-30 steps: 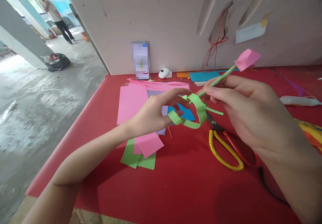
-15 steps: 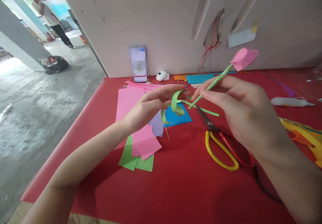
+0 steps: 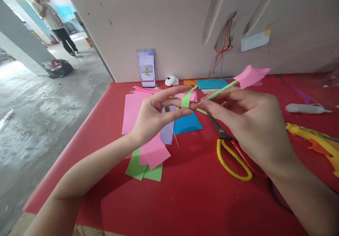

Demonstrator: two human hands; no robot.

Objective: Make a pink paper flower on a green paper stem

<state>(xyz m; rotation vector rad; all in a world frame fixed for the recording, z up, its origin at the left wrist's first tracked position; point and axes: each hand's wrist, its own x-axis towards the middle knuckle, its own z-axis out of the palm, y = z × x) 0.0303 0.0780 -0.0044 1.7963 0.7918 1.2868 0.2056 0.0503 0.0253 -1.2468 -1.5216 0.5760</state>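
Observation:
A pink paper flower (image 3: 251,77) with a green wrapped stem is held in my right hand (image 3: 254,119). Thumb and fingers pinch its stem near the lower end, and the bloom points to the upper right. My left hand (image 3: 156,112) reaches in from the left, its fingertips close to the stem's end. A light green paper strip (image 3: 185,100) curls around the fingers of this hand, thumb below. Just under the right hand lie scissors (image 3: 221,133) with one yellow and one red handle.
Pink paper sheets (image 3: 132,107), green pieces (image 3: 136,167) and a blue piece (image 3: 186,123) lie on the red table (image 3: 185,197). A phone (image 3: 147,68) leans against the wall. At right are a glue gun (image 3: 315,140) and a white tube (image 3: 307,108). A person (image 3: 53,18) stands at far left.
The flower has tipped lower, its stem now flatter. My left thumb and fingers have spread, and the green strip now wraps flatter around the fingers. The person in the background has shifted slightly.

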